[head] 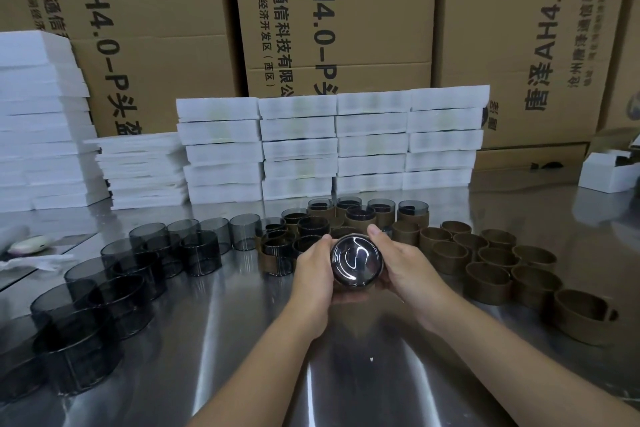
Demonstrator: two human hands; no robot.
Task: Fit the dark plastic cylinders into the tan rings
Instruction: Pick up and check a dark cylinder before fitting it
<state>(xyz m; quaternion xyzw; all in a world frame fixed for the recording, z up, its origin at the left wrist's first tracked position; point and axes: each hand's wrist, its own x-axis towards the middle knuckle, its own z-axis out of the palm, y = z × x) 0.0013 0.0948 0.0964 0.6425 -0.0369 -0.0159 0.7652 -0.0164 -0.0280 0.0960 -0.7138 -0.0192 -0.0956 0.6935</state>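
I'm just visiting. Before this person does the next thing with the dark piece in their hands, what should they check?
1. Grip: left hand and right hand both hold the held cylinder: ok.
2. Whether a ring is already fitted round it: cannot tell, the fingers cover its sides.
3. Empty tan rings waiting on the right: ok.
4. Loose dark cylinders waiting on the left: ok.
5. Finished pieces grouped behind the hands, bare table nearer: ok.
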